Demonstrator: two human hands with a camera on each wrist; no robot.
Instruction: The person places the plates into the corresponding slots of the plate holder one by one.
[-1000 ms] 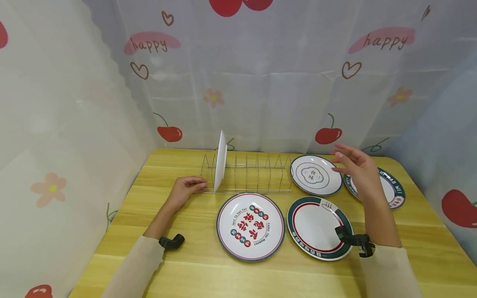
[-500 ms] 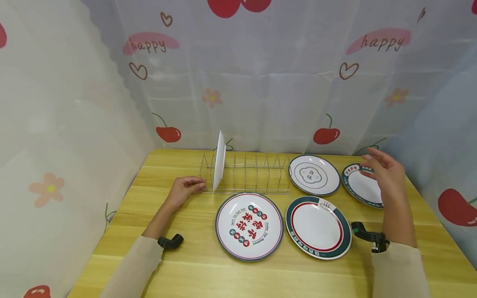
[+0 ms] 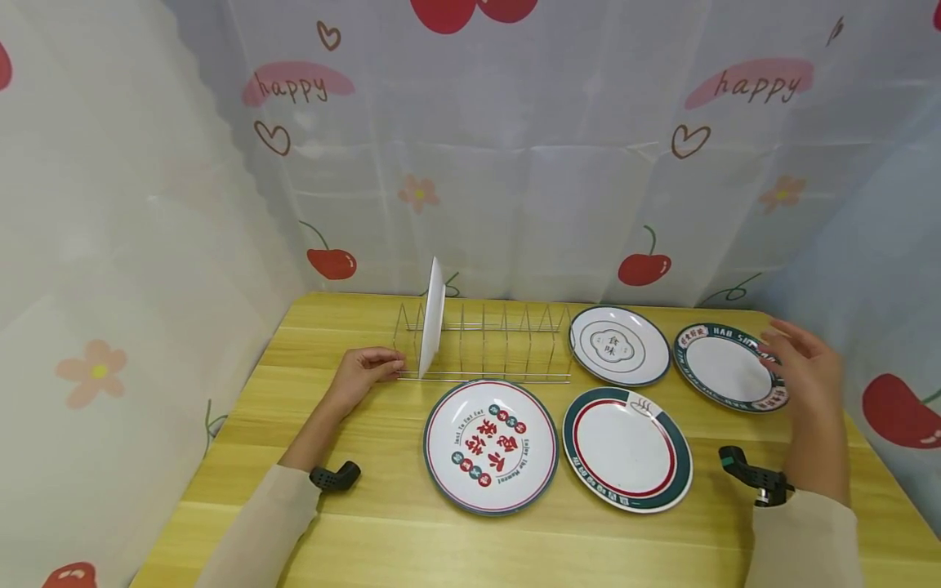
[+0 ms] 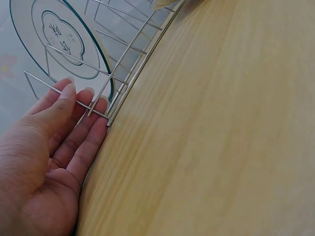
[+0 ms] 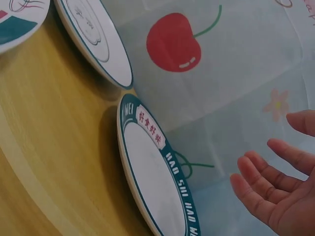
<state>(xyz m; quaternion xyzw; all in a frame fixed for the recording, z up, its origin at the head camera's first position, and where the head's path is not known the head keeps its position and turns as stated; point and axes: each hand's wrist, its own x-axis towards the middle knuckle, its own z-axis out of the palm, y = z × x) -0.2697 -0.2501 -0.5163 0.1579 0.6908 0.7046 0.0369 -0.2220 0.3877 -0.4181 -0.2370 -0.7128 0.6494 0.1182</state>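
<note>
A wire dish rack point(image 3: 485, 347) stands at the back of the wooden table point(image 3: 382, 523), with one white plate point(image 3: 433, 317) upright in its left slots. My left hand point(image 3: 365, 371) rests with straight fingers against the rack's left end point(image 4: 106, 115). My right hand point(image 3: 804, 371) hovers open over the right edge of a green-rimmed plate with lettering point(image 3: 728, 367) point(image 5: 152, 182), not touching it. Three more plates lie flat: one with red characters point(image 3: 491, 445), one with a green and red rim point(image 3: 626, 447), one with a small centre motif point(image 3: 619, 345).
Cherry-print curtains point(image 3: 515, 163) close in the table on the back and both sides. Bare wood lies along the table's front edge and left of the rack. Black wrist cameras point(image 3: 757, 478) sit on both forearms.
My right hand has swept from above the centre-motif plate rightward and down to the lettered plate's right edge. The left hand has stayed on the rack.
</note>
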